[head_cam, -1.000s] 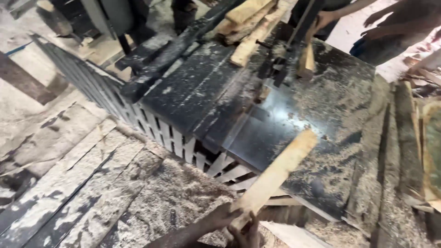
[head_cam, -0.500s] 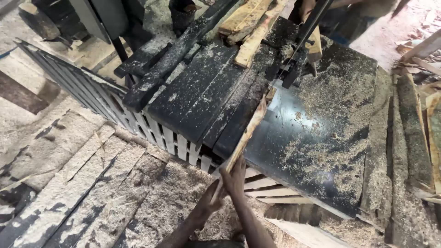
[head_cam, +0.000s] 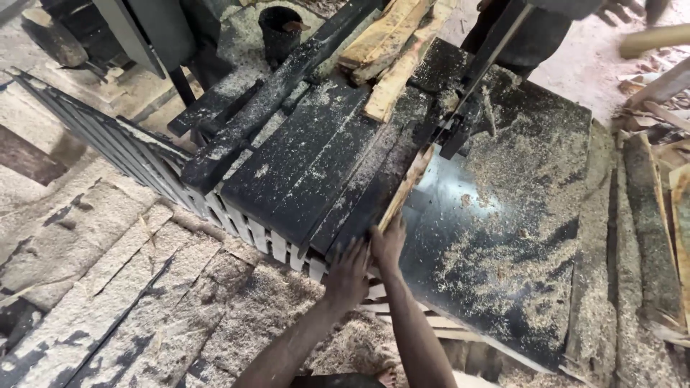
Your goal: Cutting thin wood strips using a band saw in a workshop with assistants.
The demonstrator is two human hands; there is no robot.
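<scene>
A narrow pale wooden strip (head_cam: 407,187) stands on edge on the black saw table (head_cam: 503,237), its far end close to the dark blade guide (head_cam: 460,129). My right hand (head_cam: 388,243) presses on the strip's near end. My left hand (head_cam: 348,276) rests with fingers spread on the table's near edge, just left of the strip. Sawdust covers much of the table's right side.
Several pale offcuts (head_cam: 388,50) lie at the table's far end beside a dark cup (head_cam: 279,29). A ribbed metal grating (head_cam: 108,144) runs along the left. Rough planks (head_cam: 650,237) lie at the right. Another person (head_cam: 539,21) stands beyond the table. Sawdust heaps (head_cam: 144,287) cover the floor.
The strip has turned from lying angled across the table to standing on edge, and has moved forward toward the blade guide. Both hands have come up onto the table's near edge behind it.
</scene>
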